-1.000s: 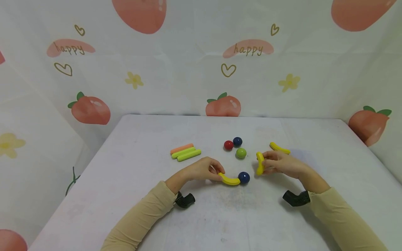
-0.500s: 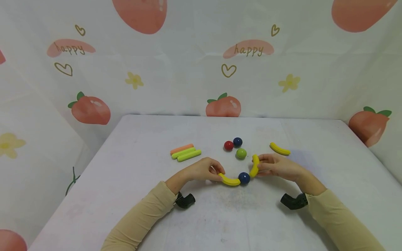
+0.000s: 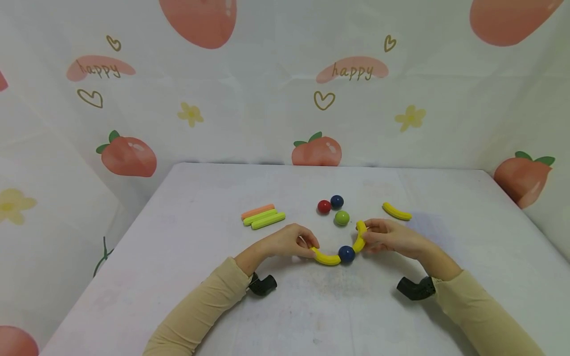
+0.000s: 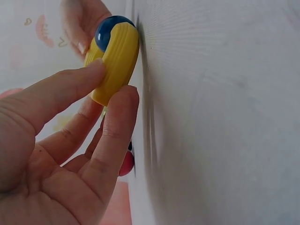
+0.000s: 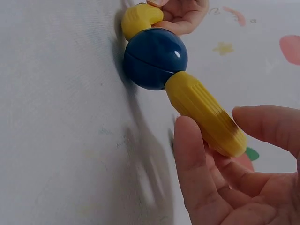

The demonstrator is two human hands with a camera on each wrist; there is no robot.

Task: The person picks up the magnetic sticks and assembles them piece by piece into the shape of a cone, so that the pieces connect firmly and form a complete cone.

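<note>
Near the middle of the table, my left hand [image 3: 289, 241] pinches the outer end of a curved yellow rod [image 3: 327, 259] between thumb and finger. The other end of that rod meets a dark blue ball [image 3: 346, 254]. On the ball's far right side a second curved yellow rod [image 3: 359, 236] touches it, tilted upward, and my right hand [image 3: 392, 238] holds that rod between thumb and forefinger. Seen from the right wrist, the ball [image 5: 155, 58] joins both rods in one curved chain. In the left wrist view the near rod [image 4: 119, 61] partly covers the ball.
Behind the hands lie a red ball [image 3: 324, 206], another blue ball [image 3: 337, 201] and a green ball [image 3: 342, 217]. To the left are an orange stick [image 3: 258, 211] and two lime sticks [image 3: 268, 220]. A loose curved yellow rod [image 3: 397, 211] lies at the back right.
My right hand has moved left with its yellow rod, from apart to touching the blue ball. The left hand and its rod have barely moved.
</note>
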